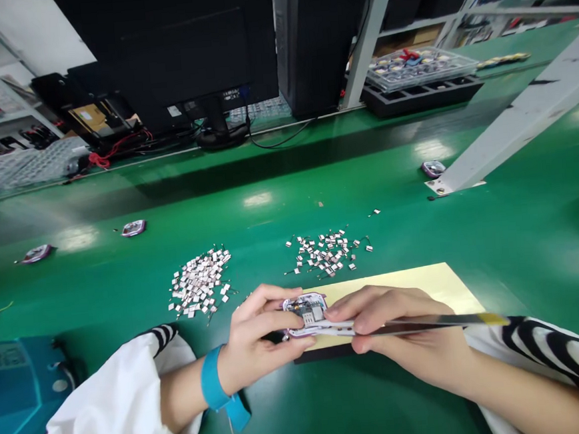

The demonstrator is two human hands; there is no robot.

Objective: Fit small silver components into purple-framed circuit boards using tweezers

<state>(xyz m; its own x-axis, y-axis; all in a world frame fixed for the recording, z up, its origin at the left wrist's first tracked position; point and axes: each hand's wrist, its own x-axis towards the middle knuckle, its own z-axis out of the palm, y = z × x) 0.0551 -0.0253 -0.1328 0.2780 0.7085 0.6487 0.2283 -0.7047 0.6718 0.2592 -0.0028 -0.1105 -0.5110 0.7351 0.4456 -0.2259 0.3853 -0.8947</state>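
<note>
At the near edge of the yellow pad (pixel 425 281), my left hand (pixel 257 343) pinches the module (pixel 307 311) in its grip. My right hand (pixel 404 338) clamps the tweezers (pixel 428 324), tips on the module. I judge fitting underway; the part piles (pixel 199 282) beyond the pad lie unused.

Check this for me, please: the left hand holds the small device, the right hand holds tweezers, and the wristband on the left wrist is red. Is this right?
Not quite. The head view shows that the wristband on the left wrist is blue, not red. The rest stands: the left hand holds the small device, and the right hand holds the tweezers.
</note>
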